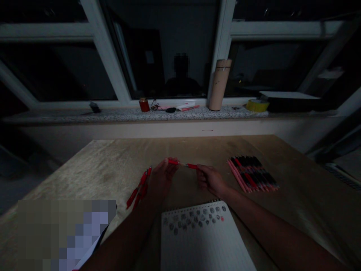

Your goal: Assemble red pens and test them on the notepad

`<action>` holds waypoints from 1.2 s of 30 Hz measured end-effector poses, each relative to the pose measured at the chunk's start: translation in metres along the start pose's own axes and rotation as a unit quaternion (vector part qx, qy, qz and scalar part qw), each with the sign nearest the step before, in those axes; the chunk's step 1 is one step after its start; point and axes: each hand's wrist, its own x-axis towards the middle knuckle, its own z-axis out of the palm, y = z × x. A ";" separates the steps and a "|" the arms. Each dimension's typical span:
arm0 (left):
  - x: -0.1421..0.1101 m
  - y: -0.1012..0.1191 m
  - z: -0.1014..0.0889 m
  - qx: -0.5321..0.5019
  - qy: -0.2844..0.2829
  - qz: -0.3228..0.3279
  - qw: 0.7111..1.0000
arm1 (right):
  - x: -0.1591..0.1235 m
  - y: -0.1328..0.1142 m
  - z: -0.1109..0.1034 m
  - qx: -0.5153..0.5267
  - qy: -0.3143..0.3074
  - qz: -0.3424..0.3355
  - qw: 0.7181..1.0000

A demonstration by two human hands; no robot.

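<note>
Both my hands are raised over a wooden table [113, 158], each pinching one end of a red pen [183, 164] held level between them. My left hand [162, 178] grips its left end, my right hand [210, 180] its right end; a thin pale section shows in the pen's middle. A few loose red pens [139, 188] lie on the table just left of my left hand. A packed row of red and black pens [252, 174] lies to the right of my right hand. A spiral notepad [203, 237] with rows of scribbled dots lies under my wrists.
The room is dim. A stone window sill [84, 114] runs behind the table, carrying a red can [144, 105], a tall cardboard tube [220, 84], a yellow tape roll [257, 105] and small clutter. A dark box [290, 99] sits at the sill's right end.
</note>
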 end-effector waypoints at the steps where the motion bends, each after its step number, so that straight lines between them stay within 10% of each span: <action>1: 0.000 0.000 0.001 0.018 -0.003 0.002 1.000 | 0.002 -0.001 -0.001 0.007 0.019 -0.035 0.999; 5: -0.005 0.004 0.005 0.196 -0.026 0.023 0.980 | 0.006 -0.009 -0.005 0.070 0.091 -0.149 0.982; 9: -0.014 0.007 0.017 0.442 -0.090 0.021 0.892 | 0.004 -0.017 -0.004 0.217 0.090 -0.127 0.964; 15: -0.026 -0.003 0.026 0.498 -0.256 0.040 0.827 | -0.006 -0.025 -0.005 0.261 0.063 -0.140 0.953; 23: -0.019 -0.004 0.012 0.493 -0.197 0.027 0.847 | -0.008 -0.035 -0.024 0.269 0.047 -0.154 0.949; 36: -0.019 -0.007 0.008 0.520 -0.257 0.049 0.813 | -0.009 -0.031 -0.025 0.252 0.038 -0.156 0.954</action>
